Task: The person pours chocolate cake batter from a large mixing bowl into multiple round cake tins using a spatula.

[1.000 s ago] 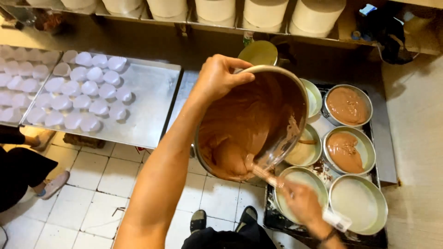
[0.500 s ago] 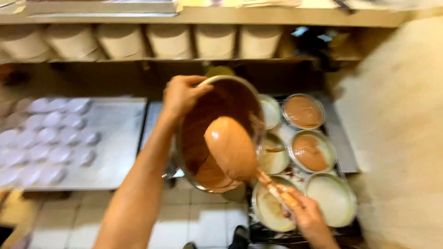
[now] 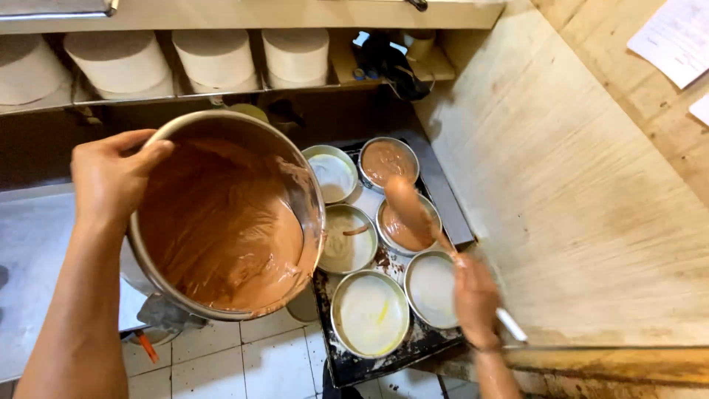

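fingers [image 3: 151, 155] on batter bowl [image 3: 229, 214] rim, spatula [image 3: 413, 210] over cake tins [image 3: 402, 229]

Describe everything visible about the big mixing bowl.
The bowl is large, round and looks like metal, with a thin rolled rim. It is tilted towards the camera, so its inside shows, smeared with brown batter that pools at the lower side. The left hand grips its upper left rim, thumb inside. It is held in the air above the floor, beside the tray of round pans; its right edge overlaps the view of the nearest pans. Nothing else touches it.
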